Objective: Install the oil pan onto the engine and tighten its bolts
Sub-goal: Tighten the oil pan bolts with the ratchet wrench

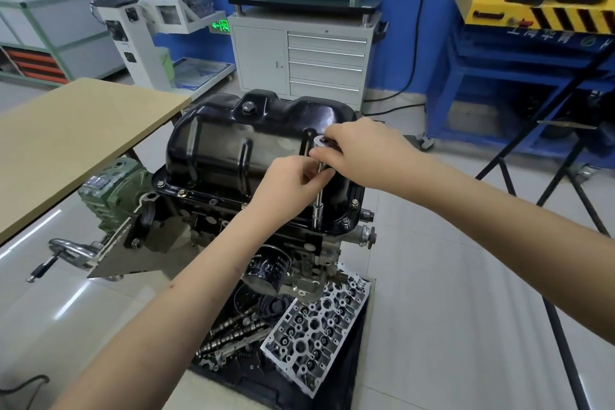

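**Two hands work one bolt on the oil pan**

The black oil pan (253, 146) already sits on top of the engine (206, 230). The engine is turned upside down, so the pan's deep belly bulges up toward the camera and its flat rim lies down on the block. The pan's long side runs from the near right to the far left, with the drain plug (248, 106) at the far end.

Small bolts (181, 192) show along the near rim, so the pan looks held in place, and the job now seems to be making them tight.

A thin metal tool (320, 190) stands almost straight up, with its socket end down on the near right part of the rim. It stands up this way because the bolt it sits on points up too.

The right hand (359, 150) is curled over the round top of the tool to turn it. The left hand (293, 183) pinches the shaft lower down, probably to stop it from wobbling or slipping off the bolt. The bolt head under the socket is hidden, so I cannot tell how far in it is.

Below the engine lie an oil filter (269, 268), a cylinder head (319, 333) and camshafts (233, 331). A tan desk (66, 136) stands to the left.
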Tool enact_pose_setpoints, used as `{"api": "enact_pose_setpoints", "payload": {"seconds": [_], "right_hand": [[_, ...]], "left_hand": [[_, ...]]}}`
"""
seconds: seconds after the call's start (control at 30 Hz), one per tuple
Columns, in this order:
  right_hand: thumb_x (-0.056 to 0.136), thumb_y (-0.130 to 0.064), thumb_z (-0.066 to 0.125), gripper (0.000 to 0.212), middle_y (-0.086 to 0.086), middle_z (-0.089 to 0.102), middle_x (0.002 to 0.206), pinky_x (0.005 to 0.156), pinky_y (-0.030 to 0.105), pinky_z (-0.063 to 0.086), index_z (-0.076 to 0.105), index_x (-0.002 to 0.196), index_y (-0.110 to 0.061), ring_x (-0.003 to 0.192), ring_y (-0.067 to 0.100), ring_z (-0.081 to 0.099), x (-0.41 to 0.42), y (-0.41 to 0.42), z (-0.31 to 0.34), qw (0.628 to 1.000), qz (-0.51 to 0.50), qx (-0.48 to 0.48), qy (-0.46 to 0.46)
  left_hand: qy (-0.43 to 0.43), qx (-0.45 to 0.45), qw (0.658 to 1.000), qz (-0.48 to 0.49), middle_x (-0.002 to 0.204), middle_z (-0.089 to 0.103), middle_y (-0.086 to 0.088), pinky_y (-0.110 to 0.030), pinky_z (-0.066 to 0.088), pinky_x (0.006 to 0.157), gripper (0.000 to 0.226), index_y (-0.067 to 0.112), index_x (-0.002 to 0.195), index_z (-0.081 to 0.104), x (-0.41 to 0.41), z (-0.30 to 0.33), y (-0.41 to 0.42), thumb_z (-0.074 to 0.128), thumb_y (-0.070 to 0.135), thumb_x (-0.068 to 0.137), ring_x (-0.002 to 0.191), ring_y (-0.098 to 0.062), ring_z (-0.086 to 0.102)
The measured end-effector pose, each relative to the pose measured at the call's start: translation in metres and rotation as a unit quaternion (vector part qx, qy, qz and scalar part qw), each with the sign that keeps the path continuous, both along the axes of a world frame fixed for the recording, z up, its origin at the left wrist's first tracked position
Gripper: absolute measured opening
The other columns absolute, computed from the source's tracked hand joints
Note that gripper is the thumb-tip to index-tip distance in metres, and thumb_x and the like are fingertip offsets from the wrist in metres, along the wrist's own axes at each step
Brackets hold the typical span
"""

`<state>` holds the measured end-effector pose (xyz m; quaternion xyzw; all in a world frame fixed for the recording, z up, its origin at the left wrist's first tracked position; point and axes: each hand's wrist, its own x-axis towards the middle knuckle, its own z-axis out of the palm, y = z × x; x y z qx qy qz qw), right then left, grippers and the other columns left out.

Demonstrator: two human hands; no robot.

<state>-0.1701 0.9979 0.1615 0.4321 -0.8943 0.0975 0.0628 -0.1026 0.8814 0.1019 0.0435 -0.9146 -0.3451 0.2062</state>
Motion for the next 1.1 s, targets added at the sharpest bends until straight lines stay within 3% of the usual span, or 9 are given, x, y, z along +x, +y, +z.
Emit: {"api": "enact_pose_setpoints", "payload": {"seconds": [0.13, 0.27, 0.47, 0.6, 0.67, 0.77, 0.87, 0.97, 1.1], "right_hand": [[0.091, -0.046, 0.046, 0.037, -0.007, 0.038, 0.06, 0.047, 0.025, 0.022, 0.035, 0.064, -0.024, 0.057, 0.011, 0.038, -0.006, 0.001, 0.007, 0.998, 0.055, 0.012, -0.027], [0.09, -0.034, 0.054, 0.022, -0.011, 0.047, 0.063, 0.058, 0.004, 0.032, 0.059, 0.094, -0.013, 0.057, 0.004, 0.043, -0.017, 0.001, 0.022, 0.985, 0.145, 0.054, -0.076], [0.088, -0.028, 0.058, 0.029, 0.0, 0.065, 0.098, 0.075, 0.024, 0.039, 0.061, 0.116, -0.021, 0.088, 0.018, 0.056, -0.023, 0.0, 0.034, 0.969, 0.187, 0.086, -0.137], [0.086, -0.043, 0.056, 0.024, -0.014, 0.044, 0.062, 0.051, 0.018, 0.028, 0.062, 0.098, -0.023, 0.057, 0.003, 0.041, -0.019, 0.002, 0.032, 0.986, 0.14, 0.083, -0.034], [0.087, -0.05, 0.05, 0.029, -0.013, 0.036, 0.059, 0.05, 0.026, 0.024, 0.048, 0.07, -0.027, 0.056, 0.006, 0.037, -0.011, 0.004, 0.025, 0.991, 0.106, 0.082, 0.011], [0.09, -0.053, 0.04, 0.039, -0.007, 0.033, 0.06, 0.054, 0.03, 0.025, 0.038, 0.069, -0.021, 0.066, 0.021, 0.039, 0.003, 0.002, 0.009, 0.998, 0.043, 0.043, 0.027], [0.091, -0.053, 0.04, 0.043, -0.007, 0.033, 0.06, 0.05, 0.028, 0.022, 0.034, 0.063, -0.021, 0.069, 0.021, 0.039, 0.006, 0.001, 0.006, 0.999, 0.029, 0.029, 0.017], [0.092, -0.05, 0.039, 0.042, -0.006, 0.038, 0.06, 0.047, 0.026, 0.021, 0.032, 0.059, -0.024, 0.059, 0.014, 0.038, 0.001, 0.004, 0.013, 0.999, 0.047, 0.023, -0.016], [0.097, -0.041, 0.035, 0.037, -0.001, 0.054, 0.07, 0.057, 0.028, 0.032, 0.056, 0.086, -0.013, 0.064, 0.014, 0.046, -0.004, 0.007, 0.014, 0.991, 0.1, 0.037, -0.076]], "left_hand": [[0.001, -0.009, 1.0, -0.005, 0.064, 0.055, -0.028, -0.038, 0.033, 0.06, 0.039, -0.011, 0.065, 0.053, 0.002, 0.002, -0.003, 0.058, 0.02, 0.089, 0.062, -0.034, 0.045], [-0.013, -0.006, 1.0, -0.022, 0.067, 0.058, -0.029, -0.039, 0.039, 0.062, 0.037, -0.012, 0.069, 0.056, 0.004, 0.003, -0.008, 0.057, 0.019, 0.09, 0.065, -0.037, 0.05], [-0.007, 0.0, 0.999, -0.038, 0.065, 0.057, -0.027, -0.037, 0.036, 0.059, 0.037, -0.008, 0.065, 0.053, 0.005, 0.001, -0.01, 0.057, 0.019, 0.09, 0.059, -0.032, 0.044], [0.001, 0.01, 0.999, -0.038, 0.062, 0.058, -0.02, -0.03, 0.035, 0.058, 0.033, -0.006, 0.065, 0.055, 0.007, -0.001, -0.011, 0.057, 0.017, 0.089, 0.058, -0.022, 0.047], [-0.004, 0.02, 0.999, -0.038, 0.057, 0.054, -0.01, -0.025, 0.034, 0.056, 0.032, -0.002, 0.064, 0.054, 0.005, -0.003, -0.011, 0.057, 0.017, 0.089, 0.055, -0.015, 0.046], [-0.01, 0.044, 0.998, -0.038, 0.051, 0.048, 0.001, -0.018, 0.034, 0.053, 0.034, 0.01, 0.056, 0.048, 0.003, -0.004, -0.008, 0.057, 0.017, 0.089, 0.05, -0.003, 0.042], [-0.02, 0.18, 0.981, -0.075, 0.067, 0.064, -0.007, -0.03, 0.048, 0.068, 0.015, 0.005, 0.073, 0.063, 0.003, 0.002, -0.006, 0.057, 0.012, 0.084, 0.067, -0.011, 0.058], [-0.039, 0.33, 0.933, -0.138, 0.071, 0.069, 0.006, -0.029, 0.051, 0.083, 0.016, 0.014, 0.083, 0.063, 0.002, 0.008, -0.009, 0.051, 0.017, 0.074, 0.078, -0.01, 0.065], [-0.069, 0.412, 0.895, -0.154, 0.065, 0.066, 0.004, -0.027, 0.052, 0.076, 0.016, 0.013, 0.085, 0.059, 0.0, 0.009, -0.009, 0.05, 0.026, 0.082, 0.07, -0.011, 0.064]]}}
